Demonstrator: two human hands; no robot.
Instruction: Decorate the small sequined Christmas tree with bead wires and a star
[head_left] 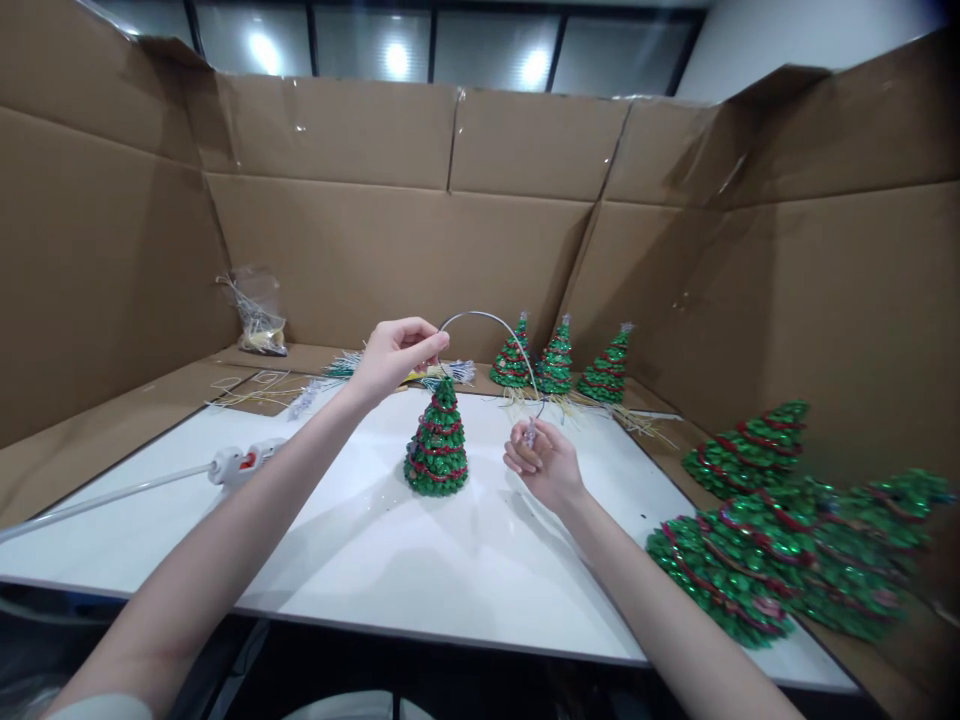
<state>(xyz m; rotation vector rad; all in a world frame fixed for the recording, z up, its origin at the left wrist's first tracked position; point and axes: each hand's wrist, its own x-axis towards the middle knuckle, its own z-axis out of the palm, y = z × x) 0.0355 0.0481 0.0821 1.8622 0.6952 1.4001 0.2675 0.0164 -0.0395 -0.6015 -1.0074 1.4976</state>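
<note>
A thin pale wire (491, 315) arches between my two hands, above the white board. My left hand (401, 352) pinches its left end just over the tip of a small green tree with red garland (436, 445), which stands upright on the board. At the wire's right end, my right hand (544, 460) has its fingers closed around a small pale, glittery piece (531, 432). Whether the left fingertips touch the tree tip cannot be made out.
Three small trees (556, 360) stand at the back right, with loose strands near them. Several larger trees (750, 550) are at the right. A white glue gun (244, 462) lies left, a plastic bag (259, 315) behind it. Cardboard walls (337, 240) surround the white board (480, 570).
</note>
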